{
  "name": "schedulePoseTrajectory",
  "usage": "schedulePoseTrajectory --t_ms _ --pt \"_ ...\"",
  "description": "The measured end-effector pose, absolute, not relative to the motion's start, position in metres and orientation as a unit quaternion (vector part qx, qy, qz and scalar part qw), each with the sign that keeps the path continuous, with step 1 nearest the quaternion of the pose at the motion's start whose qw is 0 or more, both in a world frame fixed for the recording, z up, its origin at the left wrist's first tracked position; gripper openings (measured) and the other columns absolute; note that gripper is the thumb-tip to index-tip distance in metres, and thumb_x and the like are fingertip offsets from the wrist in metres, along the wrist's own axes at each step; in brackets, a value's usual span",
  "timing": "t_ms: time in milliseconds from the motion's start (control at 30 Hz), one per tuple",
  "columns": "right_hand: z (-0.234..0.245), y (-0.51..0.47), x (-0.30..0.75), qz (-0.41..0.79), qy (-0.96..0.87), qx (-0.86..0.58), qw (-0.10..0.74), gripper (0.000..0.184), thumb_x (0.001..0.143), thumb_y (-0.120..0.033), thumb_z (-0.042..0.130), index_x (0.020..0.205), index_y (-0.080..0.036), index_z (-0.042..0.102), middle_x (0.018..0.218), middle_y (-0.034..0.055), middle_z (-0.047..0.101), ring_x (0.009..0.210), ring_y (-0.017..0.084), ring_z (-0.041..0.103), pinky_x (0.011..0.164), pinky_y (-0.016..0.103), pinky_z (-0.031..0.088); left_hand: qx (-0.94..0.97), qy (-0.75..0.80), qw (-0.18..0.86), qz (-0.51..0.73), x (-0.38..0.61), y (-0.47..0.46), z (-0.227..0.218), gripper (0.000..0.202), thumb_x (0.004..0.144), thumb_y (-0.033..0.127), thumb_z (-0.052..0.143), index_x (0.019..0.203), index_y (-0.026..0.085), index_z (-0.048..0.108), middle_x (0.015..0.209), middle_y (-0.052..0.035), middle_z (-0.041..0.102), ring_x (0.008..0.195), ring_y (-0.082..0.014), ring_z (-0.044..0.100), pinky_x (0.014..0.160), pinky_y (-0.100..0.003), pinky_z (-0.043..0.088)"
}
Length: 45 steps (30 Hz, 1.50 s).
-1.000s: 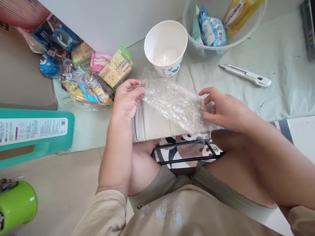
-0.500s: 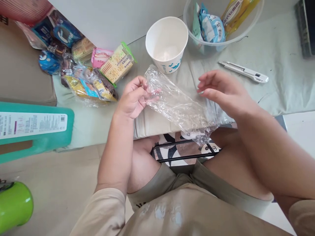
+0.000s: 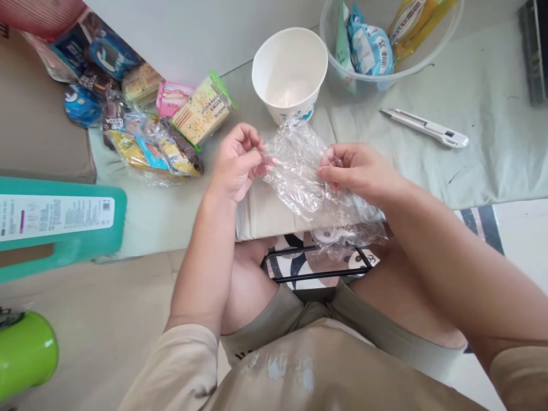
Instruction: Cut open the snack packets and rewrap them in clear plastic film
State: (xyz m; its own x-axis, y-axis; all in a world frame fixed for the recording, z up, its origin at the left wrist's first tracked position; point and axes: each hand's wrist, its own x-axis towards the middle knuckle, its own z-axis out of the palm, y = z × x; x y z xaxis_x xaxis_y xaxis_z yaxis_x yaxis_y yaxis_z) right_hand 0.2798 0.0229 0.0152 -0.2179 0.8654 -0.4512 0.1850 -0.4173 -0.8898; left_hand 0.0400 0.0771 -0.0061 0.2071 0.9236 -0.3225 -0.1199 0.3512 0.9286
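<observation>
A crumpled clear plastic bag (image 3: 297, 171) hangs between both my hands above the near edge of a pale grey cloth-covered surface (image 3: 428, 165). My left hand (image 3: 237, 162) pinches the bag's left edge with closed fingers. My right hand (image 3: 357, 171) pinches its right side, fingers curled. The bag's lower end droops toward my lap. Just beyond the bag stands an open white paper cup (image 3: 290, 71) with blue marks.
A clear plastic bowl (image 3: 385, 71) holds snack packets at the back right. A white utility knife (image 3: 423, 127) lies right of the cup. Biscuit and snack packs (image 3: 145, 123) are piled at the left. A teal stool (image 3: 60, 225) and a green bottle (image 3: 25, 354) are at left.
My right hand had let go and lifted off the bag; now it has come back left and pinched it. The bag is bunched shorter between my hands.
</observation>
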Motion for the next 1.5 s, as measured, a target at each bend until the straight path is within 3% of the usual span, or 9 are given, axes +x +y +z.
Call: schedulePoseTrajectory --t_ms 133,300,467,567,667,867,1033,1300,1500 --pt "0.016 0.02 0.281 0.559 -0.507 -0.589 0.289 0.023 0.088 -0.031 0.071 0.077 -0.023 0.053 0.061 -0.0008 0.057 0.056 0.014 0.056 0.053 0.029 0.047 0.347 0.489 0.681 0.421 0.045 0.074 -0.002 0.025 0.082 0.039 0.076 0.097 0.025 0.062 0.102 -0.0028 0.075 0.104 -0.0232 0.078 0.068 -0.025 0.061" --pt "0.016 0.019 0.276 0.495 -0.531 -0.617 0.303 0.016 0.094 -0.04 0.062 0.093 -0.025 0.059 0.081 0.0042 0.065 0.068 0.02 0.067 0.066 0.038 0.059 0.34 0.431 0.764 0.339 0.066 0.048 0.004 0.062 0.077 0.075 0.072 0.108 0.02 0.068 0.126 -0.0149 0.076 0.127 -0.0312 0.071 0.086 -0.035 0.065" --pt "0.015 0.019 0.273 0.456 -0.527 -0.639 0.327 0.022 0.096 -0.044 0.061 0.11 -0.027 0.062 0.096 0.0066 0.07 0.077 0.021 0.07 0.069 0.038 0.061 0.37 0.443 0.755 0.312 0.085 0.036 -0.004 0.055 0.059 0.041 0.097 0.103 0.021 0.072 0.107 -0.0073 0.081 0.097 -0.0237 0.079 0.08 -0.031 0.064" --pt "0.013 0.019 0.274 0.454 -0.527 -0.636 0.334 0.026 0.096 -0.049 0.061 0.111 -0.027 0.062 0.098 0.0066 0.07 0.079 0.021 0.071 0.07 0.037 0.061 0.425 0.494 0.687 0.321 0.09 0.036 -0.009 0.029 0.068 0.029 0.092 0.087 0.02 0.071 0.079 -0.0021 0.078 0.071 -0.0172 0.076 0.063 -0.026 0.059" --pt "0.008 0.019 0.277 0.452 -0.525 -0.639 0.335 0.035 0.098 -0.058 0.056 0.115 -0.027 0.06 0.097 0.0063 0.071 0.08 0.02 0.072 0.068 0.034 0.06 0.453 0.51 0.639 0.356 0.089 0.038 -0.012 0.014 0.079 0.025 0.083 0.083 0.02 0.07 0.074 -0.0015 0.076 0.067 -0.0159 0.074 0.057 -0.024 0.056" --pt "0.007 0.02 0.281 0.501 -0.486 -0.634 0.333 0.045 0.091 -0.06 0.065 0.12 -0.026 0.061 0.088 0.0056 0.073 0.077 0.023 0.074 0.066 0.036 0.06 0.437 0.537 0.629 0.353 0.082 0.043 -0.013 0.009 0.091 0.028 0.074 0.09 0.019 0.074 0.079 -0.0034 0.077 0.069 -0.0166 0.077 0.061 -0.025 0.06" --pt "0.009 0.021 0.284 0.512 -0.5 -0.633 0.296 0.023 0.085 -0.044 0.075 0.091 -0.024 0.065 0.072 0.0043 0.069 0.068 0.023 0.07 0.065 0.039 0.058 0.443 0.534 0.619 0.369 0.074 0.048 -0.011 0.008 0.094 0.022 0.068 0.091 0.018 0.075 0.082 -0.0039 0.08 0.068 -0.0152 0.077 0.058 -0.022 0.058" --pt "0.008 0.022 0.286 0.531 -0.472 -0.63 0.313 0.023 0.088 -0.041 0.069 0.102 -0.024 0.064 0.077 0.0037 0.071 0.062 0.019 0.067 0.06 0.035 0.055 0.437 0.538 0.615 0.376 0.068 0.053 -0.009 0.011 0.088 0.029 0.075 0.088 0.018 0.073 0.071 -0.0013 0.076 0.058 -0.0123 0.073 0.051 -0.019 0.055" --pt "0.011 0.022 0.285 0.513 -0.489 -0.628 0.321 0.01 0.081 -0.028 0.069 0.084 -0.024 0.06 0.071 0.001 0.065 0.061 0.017 0.062 0.06 0.034 0.052 0.455 0.491 0.641 0.377 0.067 0.053 -0.012 0.032 0.078 0.045 0.086 0.094 0.019 0.075 0.076 -0.0034 0.079 0.062 -0.0166 0.076 0.051 -0.022 0.056"
